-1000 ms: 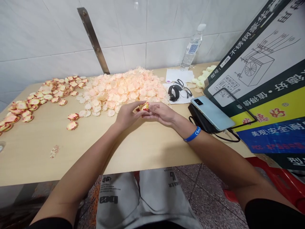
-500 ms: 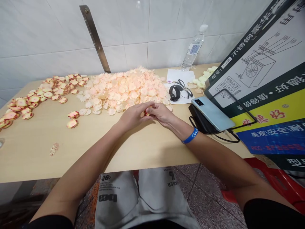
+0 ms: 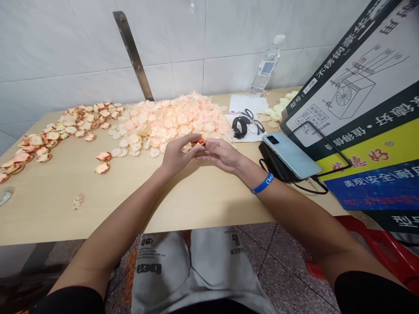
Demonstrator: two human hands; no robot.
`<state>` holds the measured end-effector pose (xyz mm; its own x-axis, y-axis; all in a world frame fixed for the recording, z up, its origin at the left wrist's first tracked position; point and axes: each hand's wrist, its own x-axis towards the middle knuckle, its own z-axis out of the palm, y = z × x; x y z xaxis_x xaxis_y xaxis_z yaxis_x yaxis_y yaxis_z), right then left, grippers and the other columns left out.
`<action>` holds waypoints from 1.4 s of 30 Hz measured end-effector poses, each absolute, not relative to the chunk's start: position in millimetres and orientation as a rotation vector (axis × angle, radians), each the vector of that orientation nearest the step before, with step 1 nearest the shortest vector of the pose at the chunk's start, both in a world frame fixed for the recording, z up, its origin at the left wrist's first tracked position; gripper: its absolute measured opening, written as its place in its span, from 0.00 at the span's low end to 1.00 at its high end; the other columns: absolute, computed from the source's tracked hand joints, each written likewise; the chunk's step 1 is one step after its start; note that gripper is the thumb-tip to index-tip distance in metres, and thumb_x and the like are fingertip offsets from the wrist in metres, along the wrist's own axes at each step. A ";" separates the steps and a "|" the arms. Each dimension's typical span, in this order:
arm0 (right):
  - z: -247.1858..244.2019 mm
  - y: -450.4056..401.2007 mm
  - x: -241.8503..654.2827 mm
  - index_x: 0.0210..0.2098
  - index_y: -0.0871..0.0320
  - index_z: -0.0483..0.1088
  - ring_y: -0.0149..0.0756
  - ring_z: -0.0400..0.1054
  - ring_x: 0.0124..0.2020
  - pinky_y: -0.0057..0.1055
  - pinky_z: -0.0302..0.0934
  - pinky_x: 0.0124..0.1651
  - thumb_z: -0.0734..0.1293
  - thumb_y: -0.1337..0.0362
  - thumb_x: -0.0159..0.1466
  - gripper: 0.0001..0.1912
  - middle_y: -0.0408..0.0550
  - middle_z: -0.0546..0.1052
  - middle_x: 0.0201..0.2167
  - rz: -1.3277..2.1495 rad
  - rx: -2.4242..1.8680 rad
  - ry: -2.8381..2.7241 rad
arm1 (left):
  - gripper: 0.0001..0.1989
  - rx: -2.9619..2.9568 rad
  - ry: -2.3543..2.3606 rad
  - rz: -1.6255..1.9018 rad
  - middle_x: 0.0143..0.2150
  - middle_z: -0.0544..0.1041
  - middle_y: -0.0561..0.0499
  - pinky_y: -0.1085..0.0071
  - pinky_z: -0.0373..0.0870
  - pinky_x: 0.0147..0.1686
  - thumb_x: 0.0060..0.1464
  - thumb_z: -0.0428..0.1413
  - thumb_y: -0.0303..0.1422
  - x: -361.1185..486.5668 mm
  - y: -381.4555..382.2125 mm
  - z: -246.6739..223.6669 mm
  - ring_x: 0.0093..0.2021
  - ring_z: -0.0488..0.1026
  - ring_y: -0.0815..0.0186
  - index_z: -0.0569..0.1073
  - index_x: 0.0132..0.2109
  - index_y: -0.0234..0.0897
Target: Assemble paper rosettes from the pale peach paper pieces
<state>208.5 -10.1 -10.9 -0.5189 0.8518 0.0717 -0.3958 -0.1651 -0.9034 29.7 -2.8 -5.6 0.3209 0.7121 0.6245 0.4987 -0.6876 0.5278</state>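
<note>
My left hand (image 3: 178, 155) grips a small red-edged, cream flower piece (image 3: 199, 142) between thumb and fingers. My right hand (image 3: 224, 155) is against it, with its fingers curled under and its thumb near the piece; whether it grips anything is hidden. Just beyond both hands rises a large heap of pale pink flower pieces (image 3: 183, 114). Two loose red-edged pieces (image 3: 102, 168) lie on the table (image 3: 131, 196) left of my hands. Many more red-edged pieces (image 3: 52, 136) form a long pile at the far left.
A water bottle (image 3: 266, 67) leans by the tiled wall. Dark glasses and a black band (image 3: 240, 127) rest on white paper. A light blue phone (image 3: 291, 155) lies on a black case with a cable, beside a large printed box (image 3: 353, 87). Scraps (image 3: 77, 202) lie at the left.
My hands have opened slightly, and the red-edged piece between them shows more. The right fingers have loosened and spread a little. The view has shifted slightly.
</note>
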 end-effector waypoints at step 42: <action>-13.2 -4.9 208.8 0.37 0.58 0.74 0.30 0.73 0.33 0.31 0.70 0.45 0.79 0.56 0.49 0.20 0.44 0.78 0.31 1.875 -0.659 -1.131 | 0.22 2.493 0.815 1.172 0.56 0.75 0.42 0.61 0.71 0.53 0.56 0.59 0.36 26.2 -3.9 5.4 0.56 0.72 0.58 0.71 0.58 0.42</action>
<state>208.8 -4.9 -13.2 -0.5186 0.8548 -0.0182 -0.3827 -0.2511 -0.8891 26.2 -3.9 5.4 0.5150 0.5921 0.6198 0.3751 -0.8059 0.4581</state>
